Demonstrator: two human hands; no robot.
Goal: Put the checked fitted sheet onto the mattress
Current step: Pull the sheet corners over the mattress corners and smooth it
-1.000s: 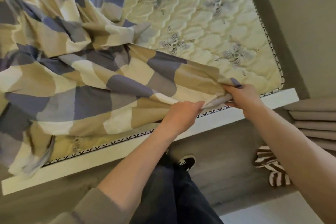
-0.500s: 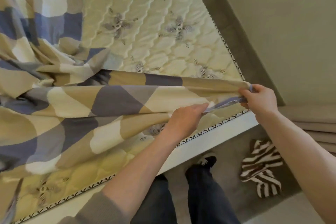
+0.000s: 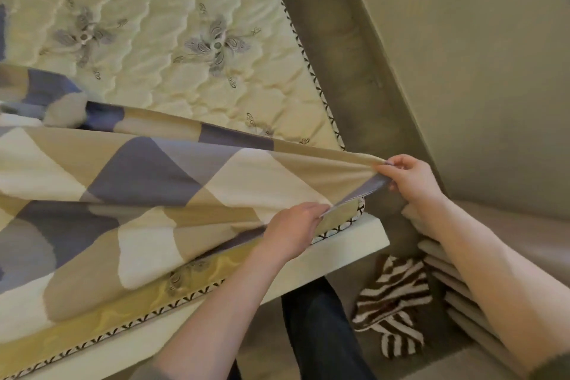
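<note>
Head view: the checked fitted sheet [image 3: 160, 182], in blue, tan and cream squares, lies bunched across the near and left part of the mattress [image 3: 172, 40], whose quilted cream top with grey flower motifs is bare further back. The right hand [image 3: 410, 179] pinches the sheet's hem between thumb and curled fingers just past the mattress's near right corner, holding it lifted above the bed. The left hand [image 3: 293, 231] grips the same hem lower down, fingers curled over the fabric at the mattress's near edge, close to that corner. Between the two hands the hem runs taut, showing a grey-blue underside. The mattress sits on a pale bed base [image 3: 354, 244] that juts out below its stitched border. A grey padded panel [image 3: 339, 55] runs along the mattress's right side. On the floor to the right lies a brown-and-white striped cloth [image 3: 391, 302], beside a stack of beige cushions [image 3: 456, 296]. A dark trouser leg [image 3: 320, 333] shows below the arms.
</note>
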